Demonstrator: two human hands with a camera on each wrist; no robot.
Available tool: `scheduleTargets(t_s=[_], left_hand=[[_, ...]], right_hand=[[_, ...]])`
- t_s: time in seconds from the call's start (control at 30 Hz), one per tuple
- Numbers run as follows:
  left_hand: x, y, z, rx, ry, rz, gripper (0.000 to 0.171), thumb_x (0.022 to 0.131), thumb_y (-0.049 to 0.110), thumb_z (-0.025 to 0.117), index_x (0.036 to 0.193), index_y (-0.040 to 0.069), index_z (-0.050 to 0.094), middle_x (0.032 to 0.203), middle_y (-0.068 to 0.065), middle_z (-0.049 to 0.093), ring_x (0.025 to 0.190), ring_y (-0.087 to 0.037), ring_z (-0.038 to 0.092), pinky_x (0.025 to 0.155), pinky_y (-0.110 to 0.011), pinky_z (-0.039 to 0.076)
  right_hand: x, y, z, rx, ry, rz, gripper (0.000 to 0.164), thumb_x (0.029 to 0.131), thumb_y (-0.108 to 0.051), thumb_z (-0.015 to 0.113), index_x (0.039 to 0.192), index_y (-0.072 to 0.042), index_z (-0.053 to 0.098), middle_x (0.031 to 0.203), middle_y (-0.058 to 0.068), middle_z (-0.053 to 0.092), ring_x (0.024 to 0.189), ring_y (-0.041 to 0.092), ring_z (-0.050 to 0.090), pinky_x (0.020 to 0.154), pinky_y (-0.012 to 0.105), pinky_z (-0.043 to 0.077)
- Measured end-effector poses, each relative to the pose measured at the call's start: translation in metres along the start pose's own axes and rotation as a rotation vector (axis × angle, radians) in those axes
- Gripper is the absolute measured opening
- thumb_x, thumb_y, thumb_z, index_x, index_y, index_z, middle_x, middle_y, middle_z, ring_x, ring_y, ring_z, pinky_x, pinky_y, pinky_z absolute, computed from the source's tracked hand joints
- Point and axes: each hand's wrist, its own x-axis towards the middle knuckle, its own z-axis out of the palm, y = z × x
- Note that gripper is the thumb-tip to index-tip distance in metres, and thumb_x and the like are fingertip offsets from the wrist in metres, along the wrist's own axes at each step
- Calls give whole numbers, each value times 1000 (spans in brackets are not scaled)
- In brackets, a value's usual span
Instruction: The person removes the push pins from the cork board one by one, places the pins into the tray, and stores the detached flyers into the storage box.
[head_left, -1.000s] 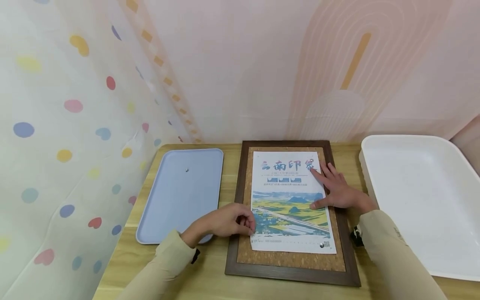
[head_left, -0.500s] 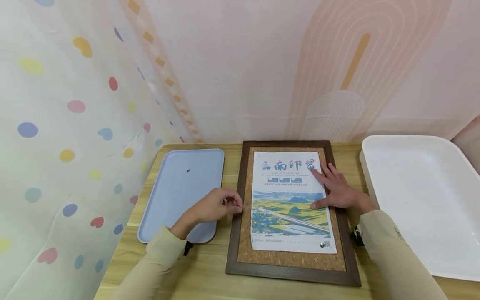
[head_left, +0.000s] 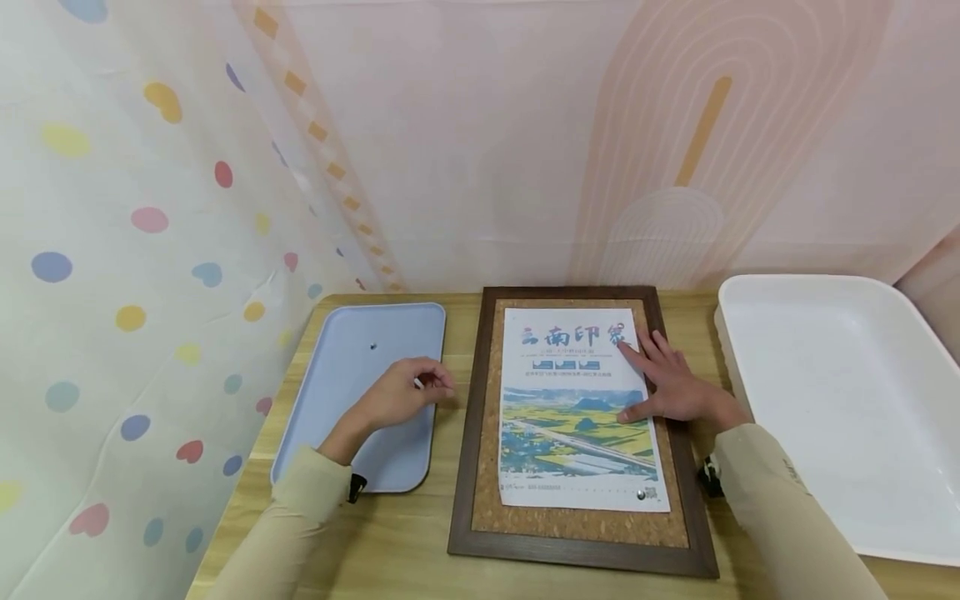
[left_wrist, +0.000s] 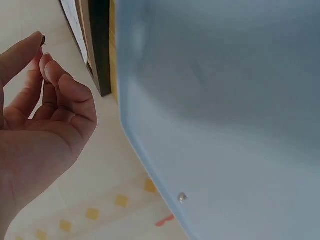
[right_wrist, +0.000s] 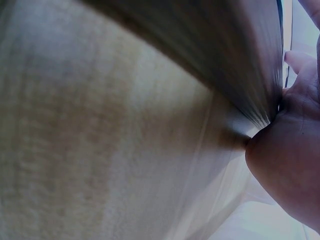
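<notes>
While the poster [head_left: 573, 433] is held down on the framed cork board [head_left: 555, 523] by the right hand [head_left: 672, 389], its fingers fanned apart, a tiny dark pin [left_wrist: 43, 40] is pinched in the left hand [head_left: 405, 392], thumb and fingertip clamped right on it, just beside the board. A shiny pin [head_left: 373, 346] can be spotted in the blue tray [head_left: 401, 325]; a third pin [head_left: 641, 495] is seen at the poster's lower right corner. A big white tray [head_left: 840, 400] is parked on the bench [head_left: 408, 550] too.
</notes>
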Motion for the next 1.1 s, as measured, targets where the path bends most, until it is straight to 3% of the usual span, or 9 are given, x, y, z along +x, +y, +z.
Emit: scheduleTargets(t_s=[0.23, 0.63, 1.1], left_hand=[[-1, -11, -7, -76, 26, -124, 4, 93, 11, 70, 90, 9, 71, 84, -3, 65, 79, -18, 56, 67, -29, 46], [-5, -34, -28, -42, 118, -257, 9, 95, 12, 66, 100, 6, 71, 98, -8, 67, 86, -21, 55, 75, -34, 46], [-10, -52, -46, -32, 184, -336, 16, 96, 14, 64, 105, 2, 70, 104, -12, 68, 87, -20, 54, 74, -31, 44]], right_hand=[[0, -3, 0, -2, -4, 10, 119, 73, -52, 82, 159, -9, 13, 162, 23, -15, 147, 44, -21, 110, 70, -10], [-1, -3, 0, -1, -5, 15, 118, 73, -52, 82, 159, -11, 13, 163, 23, -15, 147, 44, -22, 111, 69, -11], [-2, -2, 0, 8, -4, 1, 119, 73, -51, 82, 160, -11, 12, 162, 23, -16, 147, 44, -23, 110, 69, -11]])
